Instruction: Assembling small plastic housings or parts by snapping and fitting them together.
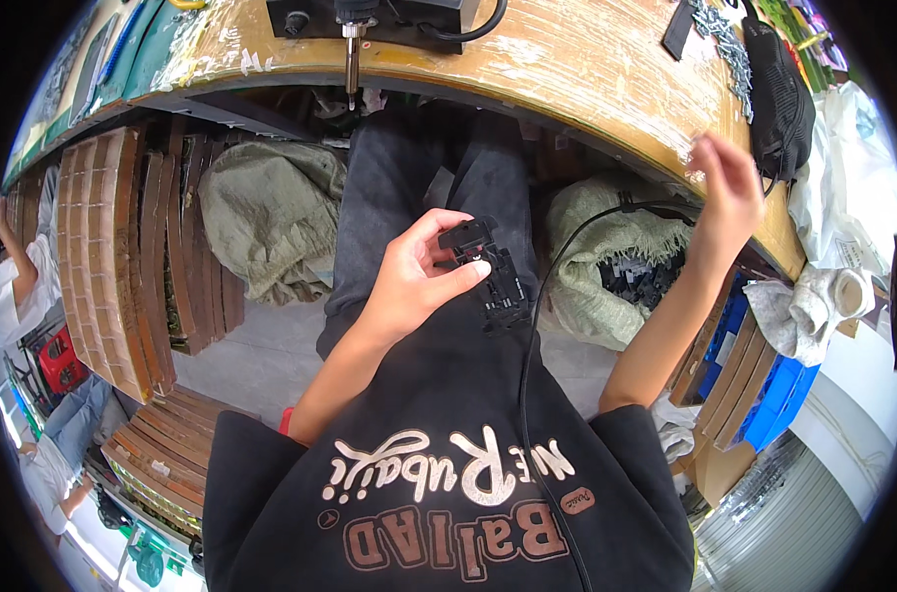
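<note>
My left hand (421,274) rests over my lap and pinches a small black plastic part (465,237) between thumb and fingers. More black plastic parts (505,288) lie stacked on my dark trousers just right of it. My right hand (725,192) is raised at the edge of the wooden workbench (587,69), fingers bent, close to a scatter of small screws (727,44). Whether it holds anything small I cannot tell. A black cable (537,326) runs from the bench down across my chest.
A black machine with a metal tip (353,54) sits on the bench ahead. A black pouch (779,94) lies at right. Below the bench are grey sacks (266,212), one (606,266) holding black parts, stacked brown trays (108,247) at left and blue crates (764,395) at right. Other people (14,286) work at far left.
</note>
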Demonstrator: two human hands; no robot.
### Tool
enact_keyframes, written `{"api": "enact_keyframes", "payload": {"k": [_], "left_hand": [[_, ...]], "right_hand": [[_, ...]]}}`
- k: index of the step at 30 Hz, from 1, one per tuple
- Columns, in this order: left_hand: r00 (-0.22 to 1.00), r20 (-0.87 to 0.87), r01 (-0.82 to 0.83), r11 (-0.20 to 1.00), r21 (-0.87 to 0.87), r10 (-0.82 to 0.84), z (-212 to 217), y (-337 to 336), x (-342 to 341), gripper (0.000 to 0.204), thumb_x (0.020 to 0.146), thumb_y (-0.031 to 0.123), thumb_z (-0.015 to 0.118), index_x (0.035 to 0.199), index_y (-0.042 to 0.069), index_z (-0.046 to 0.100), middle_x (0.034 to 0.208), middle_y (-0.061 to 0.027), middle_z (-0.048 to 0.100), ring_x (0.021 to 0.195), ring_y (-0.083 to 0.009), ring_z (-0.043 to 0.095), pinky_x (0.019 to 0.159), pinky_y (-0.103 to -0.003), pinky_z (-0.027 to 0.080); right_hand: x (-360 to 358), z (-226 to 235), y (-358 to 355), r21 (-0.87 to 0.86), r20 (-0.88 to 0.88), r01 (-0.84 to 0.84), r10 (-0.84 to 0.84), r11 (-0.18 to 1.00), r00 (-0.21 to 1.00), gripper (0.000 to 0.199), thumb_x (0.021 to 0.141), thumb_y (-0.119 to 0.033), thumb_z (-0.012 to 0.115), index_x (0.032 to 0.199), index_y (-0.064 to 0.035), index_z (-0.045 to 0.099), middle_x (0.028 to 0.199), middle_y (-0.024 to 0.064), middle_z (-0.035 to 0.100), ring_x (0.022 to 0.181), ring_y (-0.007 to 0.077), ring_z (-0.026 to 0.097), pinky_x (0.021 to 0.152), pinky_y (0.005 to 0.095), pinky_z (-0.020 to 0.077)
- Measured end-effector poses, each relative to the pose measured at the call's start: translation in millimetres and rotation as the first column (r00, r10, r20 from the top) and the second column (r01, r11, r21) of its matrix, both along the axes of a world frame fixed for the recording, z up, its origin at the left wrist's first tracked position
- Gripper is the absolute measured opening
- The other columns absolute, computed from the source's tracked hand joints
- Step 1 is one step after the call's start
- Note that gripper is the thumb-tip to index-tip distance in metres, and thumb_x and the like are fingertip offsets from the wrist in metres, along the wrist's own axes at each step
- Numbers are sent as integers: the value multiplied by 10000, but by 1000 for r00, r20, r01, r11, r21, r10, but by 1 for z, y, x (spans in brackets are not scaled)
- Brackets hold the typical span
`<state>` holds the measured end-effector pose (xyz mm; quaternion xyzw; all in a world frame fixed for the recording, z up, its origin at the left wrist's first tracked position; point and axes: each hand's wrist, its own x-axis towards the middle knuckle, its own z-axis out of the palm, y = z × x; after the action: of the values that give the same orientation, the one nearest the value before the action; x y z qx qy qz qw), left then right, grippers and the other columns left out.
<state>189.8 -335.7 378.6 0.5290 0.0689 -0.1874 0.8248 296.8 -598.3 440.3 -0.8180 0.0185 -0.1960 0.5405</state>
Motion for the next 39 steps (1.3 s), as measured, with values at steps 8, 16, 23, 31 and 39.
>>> {"api": "enact_keyframes", "payload": {"k": [8, 16, 23, 31, 39], "left_hand": [[992, 5, 120, 976, 184, -123, -1, 2, -3, 194, 731, 84, 675, 842, -31, 565, 710, 9, 511, 579, -39, 430, 499, -197, 364], [936, 172, 218, 891, 399, -306, 32, 4, 4, 154, 722, 53, 670, 839, -21, 602, 710, -1, 481, 542, -14, 404, 428, -169, 289], [913, 200, 214, 834, 509, -356, 37, 5, 5, 177, 712, 74, 648, 838, -31, 580, 671, -75, 492, 527, -137, 474, 488, -260, 378], [921, 190, 209, 841, 500, -341, 40, 6, 7, 173, 715, 79, 640, 837, -27, 578, 680, -81, 491, 528, -153, 473, 490, -265, 378], [899, 238, 171, 797, 580, -366, 40, 7, 7, 176, 713, 68, 624, 847, -30, 567, 695, -93, 487, 538, -188, 482, 492, -282, 385]], "right_hand": [[-75, -23, 74, 458, -185, -503, 633, 733, 752, 122, 647, 85, 666, 746, 39, 611, 809, 103, 581, 750, 151, 563, 674, 249, 455], [-78, -27, 80, 499, -272, -490, 666, 715, 695, 136, 648, 63, 680, 749, 19, 602, 796, 89, 550, 752, 148, 531, 668, 244, 429], [-79, -27, 82, 284, -337, -572, 639, 769, 691, 112, 656, 18, 686, 747, -3, 624, 790, 57, 563, 759, 127, 549, 674, 241, 437], [-92, -32, 95, 409, -261, -390, 515, 825, 816, 116, 642, 48, 680, 727, 3, 615, 776, 61, 565, 737, 128, 551, 664, 238, 436], [-95, -35, 98, 341, -259, -349, 444, 873, 858, 114, 642, 33, 688, 728, -1, 621, 760, 61, 567, 728, 130, 553, 653, 237, 437]]}}
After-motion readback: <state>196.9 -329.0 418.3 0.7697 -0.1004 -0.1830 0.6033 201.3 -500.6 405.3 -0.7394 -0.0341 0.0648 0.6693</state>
